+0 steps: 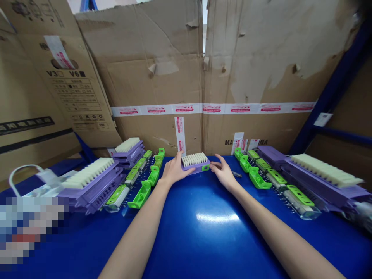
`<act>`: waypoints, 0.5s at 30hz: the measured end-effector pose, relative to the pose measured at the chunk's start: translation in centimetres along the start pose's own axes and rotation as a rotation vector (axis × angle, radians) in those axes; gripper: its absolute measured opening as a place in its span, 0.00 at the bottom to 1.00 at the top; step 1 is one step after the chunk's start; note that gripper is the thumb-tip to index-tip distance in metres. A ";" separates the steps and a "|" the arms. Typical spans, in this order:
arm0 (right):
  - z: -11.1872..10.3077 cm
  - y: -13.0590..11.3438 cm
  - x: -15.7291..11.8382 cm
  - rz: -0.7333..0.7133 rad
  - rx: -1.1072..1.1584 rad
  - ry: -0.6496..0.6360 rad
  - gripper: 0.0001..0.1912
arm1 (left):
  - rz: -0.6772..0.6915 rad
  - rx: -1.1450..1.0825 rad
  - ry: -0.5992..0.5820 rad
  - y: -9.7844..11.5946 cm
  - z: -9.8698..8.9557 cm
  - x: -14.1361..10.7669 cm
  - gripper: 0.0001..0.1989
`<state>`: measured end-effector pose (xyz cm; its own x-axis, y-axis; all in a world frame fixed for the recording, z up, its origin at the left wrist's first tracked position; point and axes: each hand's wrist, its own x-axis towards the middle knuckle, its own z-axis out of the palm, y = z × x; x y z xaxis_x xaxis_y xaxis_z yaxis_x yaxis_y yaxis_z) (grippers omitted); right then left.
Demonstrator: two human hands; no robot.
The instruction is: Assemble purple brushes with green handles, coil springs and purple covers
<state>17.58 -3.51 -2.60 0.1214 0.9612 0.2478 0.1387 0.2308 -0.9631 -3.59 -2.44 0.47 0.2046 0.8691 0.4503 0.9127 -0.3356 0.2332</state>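
Observation:
A purple block with cream bristles (195, 159) and a green end piece lies on the blue table (203, 232), near the cardboard at the back. My left hand (175, 169) grips its left end, with the thumb along the front side. Beside its right end is my right hand (222, 171), fingers apart and curved, the fingertips close to the green end; whether they touch it cannot be made out. A dark pen-like object (236, 174) lies just right of my right hand.
Purple bristled parts (90, 174) stand at left, more (325, 170) at right. Inside them are rows of green-topped pieces (116, 194) and green brackets (141, 195), (257, 179) with green brackets on the right too. Tall cardboard (157, 85) closes the back. A white power strip (48, 186) sits far left.

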 end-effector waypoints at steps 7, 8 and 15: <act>0.1 -0.5 -0.3 -0.006 -0.060 -0.011 0.33 | -0.111 -0.019 0.151 1.4 -0.2 -0.1 0.37; 0.1 -0.5 -0.3 -0.010 -0.066 -0.007 0.33 | -0.093 -0.043 0.169 1.6 -0.3 -0.1 0.34; 0.3 -0.7 -0.5 -0.050 -0.115 -0.036 0.32 | 0.014 -0.095 0.071 1.9 0.5 -0.4 0.23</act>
<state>17.17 -4.07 -2.07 0.0766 0.9542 0.2892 0.2560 0.2615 -0.9306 -1.78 -3.20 0.31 0.1882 0.8377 0.5128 0.8715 -0.3831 0.3061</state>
